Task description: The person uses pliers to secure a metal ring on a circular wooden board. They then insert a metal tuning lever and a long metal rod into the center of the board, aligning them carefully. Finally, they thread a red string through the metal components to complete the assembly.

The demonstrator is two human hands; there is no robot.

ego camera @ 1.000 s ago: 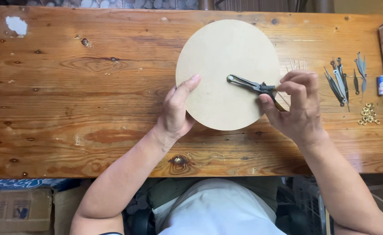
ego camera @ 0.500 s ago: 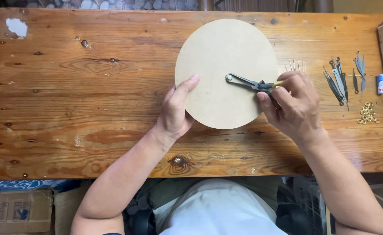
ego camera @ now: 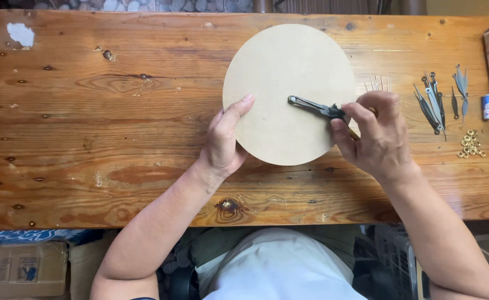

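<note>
Pale disc (ego camera: 289,83) stays pinned (both hands unmoved), compass (ego camera: 315,106) barely shifted.

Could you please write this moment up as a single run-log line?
left hand: flat on round board edge | right hand: grips dark metal tool lying across board | beside: small metal pieces, brass rings | wooden table

metal clock hands (ego camera: 434,103), brass rings (ego camera: 470,144), thread spool (ego camera: 488,106)
</note>
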